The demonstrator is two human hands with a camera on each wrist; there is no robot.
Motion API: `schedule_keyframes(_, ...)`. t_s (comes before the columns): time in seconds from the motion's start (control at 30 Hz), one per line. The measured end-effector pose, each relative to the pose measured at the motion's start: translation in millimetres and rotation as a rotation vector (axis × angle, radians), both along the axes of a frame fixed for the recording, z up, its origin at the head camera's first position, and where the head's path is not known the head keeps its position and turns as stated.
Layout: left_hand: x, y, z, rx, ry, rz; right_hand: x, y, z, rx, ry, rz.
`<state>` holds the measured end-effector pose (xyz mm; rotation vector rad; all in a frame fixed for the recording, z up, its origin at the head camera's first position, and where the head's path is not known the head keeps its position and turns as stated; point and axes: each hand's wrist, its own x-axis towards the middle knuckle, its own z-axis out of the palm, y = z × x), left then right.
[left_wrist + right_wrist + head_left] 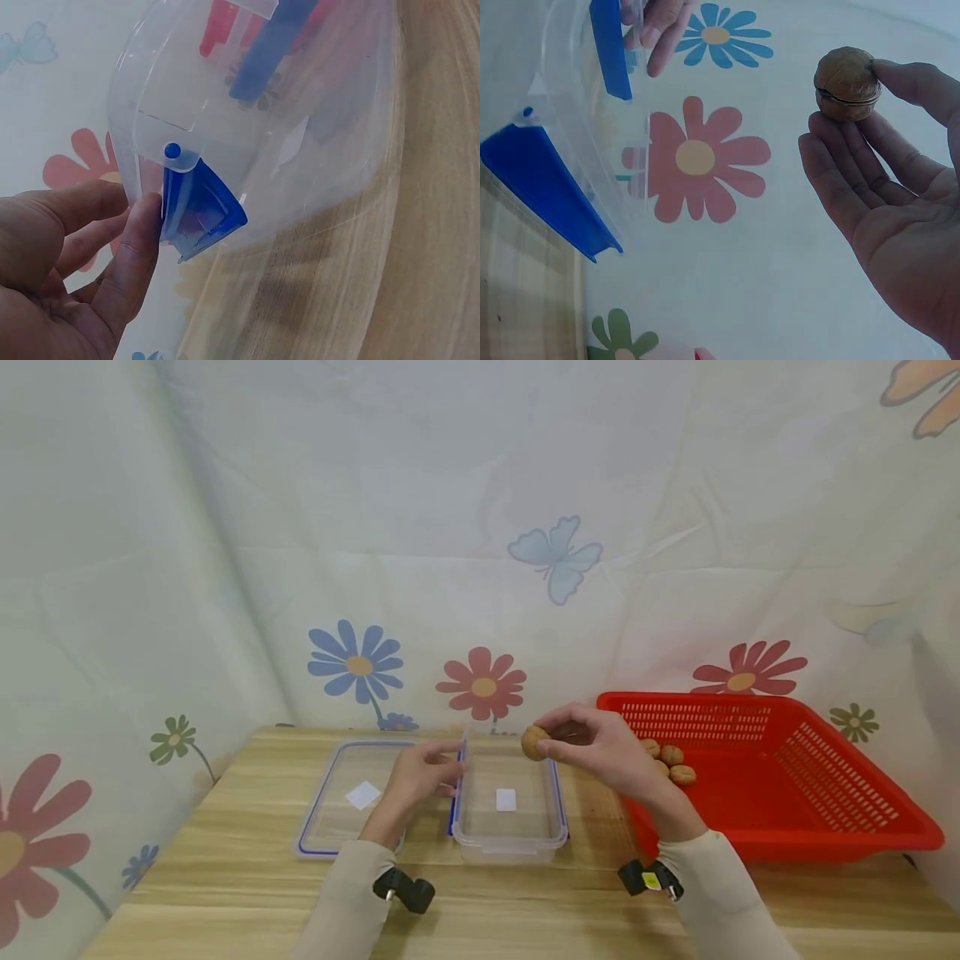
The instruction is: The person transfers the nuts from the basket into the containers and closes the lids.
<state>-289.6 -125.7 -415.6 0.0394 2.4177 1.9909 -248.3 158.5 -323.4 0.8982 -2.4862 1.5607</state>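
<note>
Pinched between the thumb and fingertips of my right hand (603,752) (900,165) is a walnut (535,742) (848,84), held above the back right part of a clear plastic box (487,842) (322,150) (562,90). The fingers of my left hand (422,777) (82,262) are loosely bent, their tips against the box's left side beside a blue clip (199,206). Inside the box a white square (506,800) shows and no walnut is seen. Several walnuts (682,775) lie at the left side of a red basket (750,843), partly behind my right hand.
A clear lid (330,785) with a blue seal lies on the wooden table (225,877), left of the box and partly behind my left hand. The basket stands at the right. A flower-printed cloth (450,527) hangs behind the table.
</note>
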Motion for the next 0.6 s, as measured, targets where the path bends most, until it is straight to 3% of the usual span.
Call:
schedule_keyframes(0.23,1.3,0.2,0.0,-0.012,-0.01,0.007,-1.7,-12,-11.1,0.04,0.012,0.046)
schedule_keyframes(0.4,-0.1,0.3,-1.1,-0.003,-0.009,0.002,-2.2,-20,-18.7,0.06,-0.035,0.044)
schedule_keyframes(0.6,-1.8,0.3,-1.4,0.024,-0.014,0.003,-4.5,-28,-29.2,0.058,-0.058,0.099)
